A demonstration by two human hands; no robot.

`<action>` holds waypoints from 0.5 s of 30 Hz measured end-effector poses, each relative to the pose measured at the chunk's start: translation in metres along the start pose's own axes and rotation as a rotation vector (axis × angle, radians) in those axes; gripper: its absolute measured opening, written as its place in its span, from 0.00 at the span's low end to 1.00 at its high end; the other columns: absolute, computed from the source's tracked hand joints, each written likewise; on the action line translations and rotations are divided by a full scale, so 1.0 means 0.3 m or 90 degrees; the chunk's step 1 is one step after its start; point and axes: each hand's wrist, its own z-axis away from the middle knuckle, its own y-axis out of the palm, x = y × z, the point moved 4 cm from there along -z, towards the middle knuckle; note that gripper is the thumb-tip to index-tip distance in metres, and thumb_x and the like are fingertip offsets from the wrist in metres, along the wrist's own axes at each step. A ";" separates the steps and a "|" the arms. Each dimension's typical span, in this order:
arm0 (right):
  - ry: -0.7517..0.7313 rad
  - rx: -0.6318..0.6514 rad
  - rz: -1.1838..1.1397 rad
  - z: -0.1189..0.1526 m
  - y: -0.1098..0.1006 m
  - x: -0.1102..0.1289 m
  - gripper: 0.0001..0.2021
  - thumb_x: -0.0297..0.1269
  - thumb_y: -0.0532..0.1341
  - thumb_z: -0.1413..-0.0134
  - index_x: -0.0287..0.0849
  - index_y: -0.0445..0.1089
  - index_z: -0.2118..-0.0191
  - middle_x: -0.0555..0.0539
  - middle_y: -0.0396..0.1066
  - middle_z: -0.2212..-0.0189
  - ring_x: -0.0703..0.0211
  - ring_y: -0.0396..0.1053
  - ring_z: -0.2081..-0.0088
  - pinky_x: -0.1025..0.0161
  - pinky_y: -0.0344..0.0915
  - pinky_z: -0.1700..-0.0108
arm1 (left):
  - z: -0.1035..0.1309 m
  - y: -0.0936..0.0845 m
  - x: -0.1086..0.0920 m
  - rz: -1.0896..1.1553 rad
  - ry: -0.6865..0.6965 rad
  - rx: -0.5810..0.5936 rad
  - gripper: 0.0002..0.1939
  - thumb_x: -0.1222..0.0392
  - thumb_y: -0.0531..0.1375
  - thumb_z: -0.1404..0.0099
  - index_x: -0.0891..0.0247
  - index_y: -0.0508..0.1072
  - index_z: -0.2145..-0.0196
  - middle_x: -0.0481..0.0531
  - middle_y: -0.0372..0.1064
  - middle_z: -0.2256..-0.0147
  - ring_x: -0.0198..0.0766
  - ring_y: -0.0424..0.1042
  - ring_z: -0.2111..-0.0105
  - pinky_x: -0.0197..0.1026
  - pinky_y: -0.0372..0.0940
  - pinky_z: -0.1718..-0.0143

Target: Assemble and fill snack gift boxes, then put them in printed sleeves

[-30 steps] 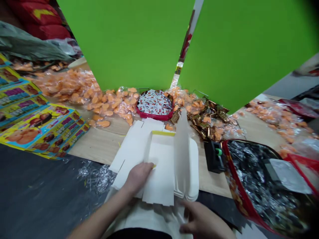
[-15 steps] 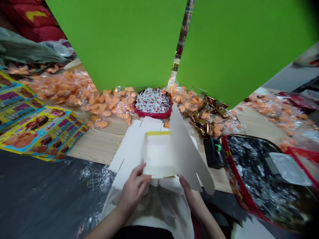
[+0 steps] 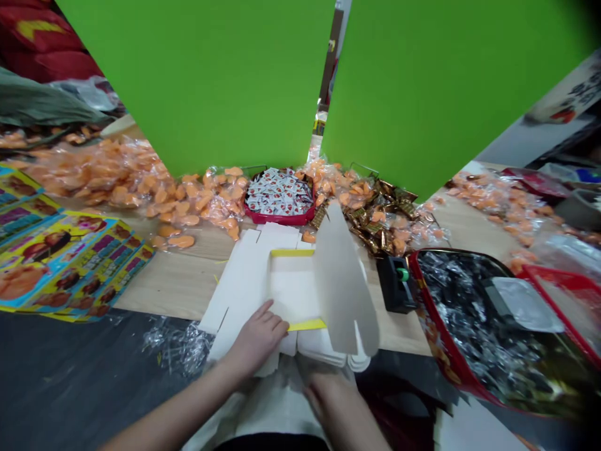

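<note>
In the head view, the left hand (image 3: 260, 336) has its fingers on the near left corner of the open box (image 3: 293, 285), its grip loosely bent over the yellow-edged wall, while the right hand (image 3: 331, 398) is blurred below the box, and whether its grip is clenched or released cannot be told. The box sits on white card sheets (image 3: 237, 285) at the table (image 3: 181, 275), its lid (image 3: 345, 285) raised on the right, near the tape dispenser (image 3: 395, 285), with the tub (image 3: 279, 218) of sachets (image 3: 279, 193) beyond.

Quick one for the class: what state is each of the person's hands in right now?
Left hand: fingers on the near left corner of the white box; grip unclear.
Right hand: below the box, blurred; cannot tell.
</note>
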 end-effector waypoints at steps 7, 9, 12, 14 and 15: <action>0.012 0.062 0.215 -0.244 -0.055 0.143 0.10 0.24 0.53 0.47 0.36 0.71 0.63 0.38 0.72 0.65 0.47 0.68 0.60 0.51 0.61 0.56 | -0.129 -0.060 -0.001 0.004 -0.007 0.190 0.05 0.65 0.60 0.41 0.67 0.76 0.67 0.59 0.75 0.68 0.48 0.75 0.65 0.49 0.65 0.58; -0.038 0.061 0.198 -0.287 -0.053 0.114 0.07 0.28 0.56 0.47 0.38 0.71 0.65 0.41 0.72 0.66 0.49 0.69 0.60 0.52 0.61 0.55 | -0.149 -0.071 0.002 0.004 -0.012 0.210 0.06 0.64 0.61 0.44 0.67 0.77 0.68 0.60 0.76 0.68 0.50 0.75 0.67 0.48 0.67 0.62; -0.107 0.025 0.178 -0.293 -0.010 0.072 0.06 0.30 0.58 0.47 0.40 0.71 0.71 0.46 0.73 0.71 0.54 0.70 0.65 0.53 0.61 0.52 | -0.167 -0.078 0.009 0.021 -0.019 0.236 0.07 0.63 0.59 0.44 0.64 0.78 0.70 0.60 0.76 0.70 0.50 0.76 0.69 0.46 0.67 0.66; -0.138 -0.049 0.185 -0.260 0.032 0.058 0.09 0.28 0.57 0.47 0.41 0.70 0.76 0.48 0.71 0.77 0.57 0.70 0.71 0.54 0.63 0.53 | -0.163 -0.077 0.002 0.034 -0.013 0.246 0.09 0.62 0.57 0.43 0.62 0.78 0.71 0.58 0.77 0.71 0.50 0.76 0.68 0.45 0.68 0.67; -0.162 -0.115 0.189 -0.229 0.045 0.055 0.11 0.26 0.56 0.47 0.41 0.70 0.77 0.48 0.71 0.78 0.57 0.70 0.72 0.54 0.64 0.53 | -0.155 -0.074 -0.006 0.043 -0.013 0.250 0.09 0.63 0.56 0.43 0.61 0.78 0.71 0.58 0.77 0.71 0.50 0.76 0.68 0.45 0.68 0.67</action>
